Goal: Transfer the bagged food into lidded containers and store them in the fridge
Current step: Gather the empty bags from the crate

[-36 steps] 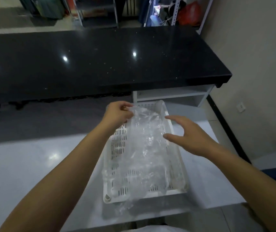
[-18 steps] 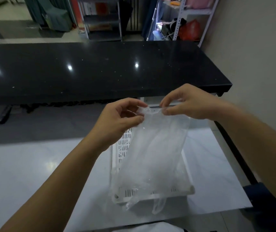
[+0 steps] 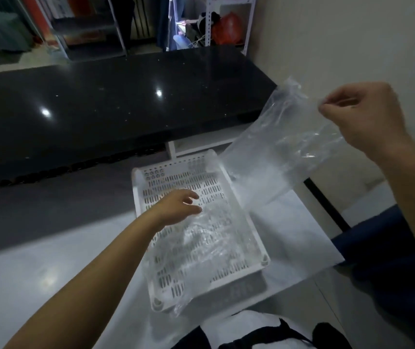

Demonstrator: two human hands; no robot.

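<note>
A clear empty plastic bag [image 3: 274, 152] hangs in the air at the right, pinched at its top edge by my right hand [image 3: 362, 114]. Below it a white perforated plastic tray [image 3: 148, 182] sits on the white table [image 3: 50, 260]. More crumpled clear plastic bags [image 3: 201, 243] lie in the tray. My left hand [image 3: 176, 206] reaches over the tray with relaxed fingers touching the top of that plastic. No food or lidded containers are visible.
A long black counter [image 3: 100, 104] runs behind the white table. Metal shelving [image 3: 88, 26] with a red bag [image 3: 228, 27] stands in the background. A beige wall [image 3: 352, 34] is at the right. A dark blue object [image 3: 390, 248] sits by the table's right edge.
My right hand pulled one clear bag up and to the right, away from the tray. My left hand let go of it and dropped onto the plastic left in the tray.
</note>
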